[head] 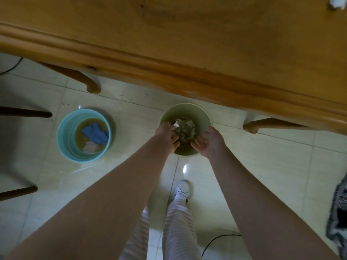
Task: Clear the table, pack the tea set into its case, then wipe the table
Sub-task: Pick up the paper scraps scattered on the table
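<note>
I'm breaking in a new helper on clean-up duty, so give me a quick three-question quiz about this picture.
1. True or false: the blue cloth lies in the blue bucket, in brownish water.
2. The left hand and right hand are both over which container? A) the green bin B) a sink C) a tea case
3. What lies on the table at the picture's upper right?

Key: 1 true. 2 A. 3 a white crumpled wad.
</note>
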The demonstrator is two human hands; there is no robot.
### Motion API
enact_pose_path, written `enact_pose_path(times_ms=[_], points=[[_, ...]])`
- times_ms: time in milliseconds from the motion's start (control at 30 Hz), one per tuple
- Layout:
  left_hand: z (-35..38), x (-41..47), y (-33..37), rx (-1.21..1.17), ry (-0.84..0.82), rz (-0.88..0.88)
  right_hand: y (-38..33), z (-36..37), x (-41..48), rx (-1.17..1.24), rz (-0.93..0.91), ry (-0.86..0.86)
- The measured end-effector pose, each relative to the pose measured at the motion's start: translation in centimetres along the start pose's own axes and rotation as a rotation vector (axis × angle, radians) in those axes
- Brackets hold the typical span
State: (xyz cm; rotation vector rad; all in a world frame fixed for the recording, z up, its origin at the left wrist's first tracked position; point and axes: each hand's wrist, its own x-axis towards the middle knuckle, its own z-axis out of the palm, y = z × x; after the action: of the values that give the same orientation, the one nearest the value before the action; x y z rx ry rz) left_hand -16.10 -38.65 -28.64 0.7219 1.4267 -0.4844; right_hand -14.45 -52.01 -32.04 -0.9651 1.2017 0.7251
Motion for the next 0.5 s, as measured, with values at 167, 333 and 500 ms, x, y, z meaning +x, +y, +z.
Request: enact_pose_path(times_ms=[167, 333, 500], points=[[-0.5, -0.7, -0.1, 0.032, -0.069, 0.017, 0.2, 0.1, -1.2, 0.058, -0.06, -0.07], [-1.5, -2.9, -0.7, 0.0, -0.113, 0.043, 0.8, 0.7, -4.0, 0.147, -0.088, -0.16], [-3.3, -7.1, -0.2, -0.014, -0.17, 0.109, 2.1, 2.8, -9.1, 0.215, -0.076, -0.194]])
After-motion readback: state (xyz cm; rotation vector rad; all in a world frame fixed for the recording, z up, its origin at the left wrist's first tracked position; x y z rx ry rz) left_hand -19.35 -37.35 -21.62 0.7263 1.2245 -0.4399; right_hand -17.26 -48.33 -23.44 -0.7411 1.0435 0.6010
